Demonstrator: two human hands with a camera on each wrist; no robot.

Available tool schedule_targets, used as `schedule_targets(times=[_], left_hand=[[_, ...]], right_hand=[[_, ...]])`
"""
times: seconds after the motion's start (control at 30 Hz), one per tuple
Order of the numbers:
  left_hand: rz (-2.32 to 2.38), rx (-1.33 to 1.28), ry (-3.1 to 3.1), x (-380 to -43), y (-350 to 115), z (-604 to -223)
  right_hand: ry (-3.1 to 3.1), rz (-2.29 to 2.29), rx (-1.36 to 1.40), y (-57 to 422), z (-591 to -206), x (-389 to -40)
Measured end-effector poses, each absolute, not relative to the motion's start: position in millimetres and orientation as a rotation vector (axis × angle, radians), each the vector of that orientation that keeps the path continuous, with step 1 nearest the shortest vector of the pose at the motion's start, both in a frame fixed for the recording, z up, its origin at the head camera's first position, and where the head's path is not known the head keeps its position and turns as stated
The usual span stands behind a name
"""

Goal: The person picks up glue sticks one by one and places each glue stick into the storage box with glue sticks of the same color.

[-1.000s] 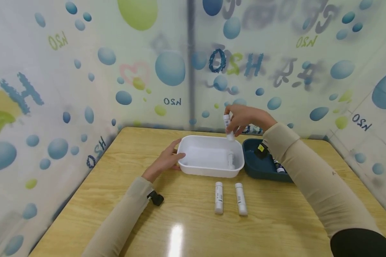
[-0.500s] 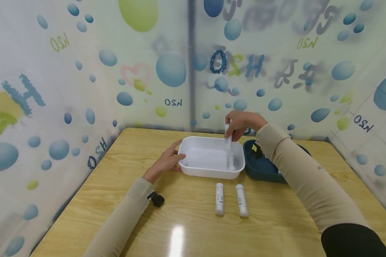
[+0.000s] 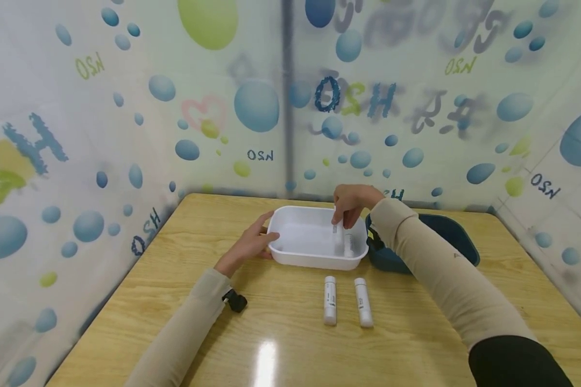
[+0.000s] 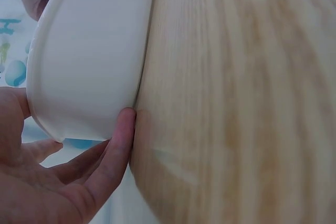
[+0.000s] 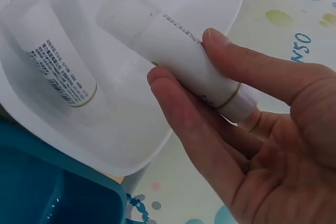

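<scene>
In the head view, my left hand [image 3: 246, 242] holds the left end of a white plastic basin [image 3: 314, 262], thumb over the rim and fingers outside. The left wrist view shows those fingers against its outer wall. My right hand [image 3: 354, 202] is over the basin's right part and pinches a white cylindrical tube [image 5: 181, 59] with a frosted end. This held tube points down into the basin. Another white tube [image 5: 60, 61], printed with small dark text, lies beside it in the basin. Two similar tubes, a left one [image 3: 330, 301] and a right one [image 3: 363, 302], lie on the table.
A dark blue basin [image 3: 452, 236] stands just right of the white one, partly hidden by the right forearm. The wooden table [image 3: 213, 333] meets a patterned curtain-like wall [image 3: 203, 172] behind the basins.
My right hand has moved down and slightly left, lowering its tube from above the back rim into the white basin. The left hand stays on the basin's end.
</scene>
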State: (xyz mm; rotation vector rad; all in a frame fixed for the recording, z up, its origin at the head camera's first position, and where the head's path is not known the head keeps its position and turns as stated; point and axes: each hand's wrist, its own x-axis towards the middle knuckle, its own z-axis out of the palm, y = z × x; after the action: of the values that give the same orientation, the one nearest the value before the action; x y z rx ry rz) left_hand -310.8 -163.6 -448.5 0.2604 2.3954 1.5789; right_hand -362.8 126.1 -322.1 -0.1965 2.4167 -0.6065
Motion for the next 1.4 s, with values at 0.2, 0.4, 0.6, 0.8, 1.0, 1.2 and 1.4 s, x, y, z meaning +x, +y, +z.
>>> schedule_targets(times=[0.2,0.4,0.6,0.8,1.0,1.2,1.4], left_hand=[[1.585,0.267,2.384,-311,-164,-451],[1.585,0.274,2.389,-311,-165,-450],[1.592,0.265,2.381,-311,-164,-449],[1.584,0.260,2.384,-312,-164,-449],[1.571,0.264,2.388,-311,-165,-449],[1.577,0.254,2.377,-309,-164,-448],[1.588,0.257,2.374,-309,-165,-447]], right_hand=[[2.377,-0.569,-0.141,124,-334,-365],[2.346,-0.537,-0.115,121,-343,-368],[2.333,-0.517,-0.122,119,-343,-365],[2.338,-0.474,-0.105,118,-344,-366],[2.323,-0.448,-0.055,116,-344,-364],[2.319,-0.426,-0.020,114,-350,-365],[2.310,-0.408,-0.011,115,-355,-366]])
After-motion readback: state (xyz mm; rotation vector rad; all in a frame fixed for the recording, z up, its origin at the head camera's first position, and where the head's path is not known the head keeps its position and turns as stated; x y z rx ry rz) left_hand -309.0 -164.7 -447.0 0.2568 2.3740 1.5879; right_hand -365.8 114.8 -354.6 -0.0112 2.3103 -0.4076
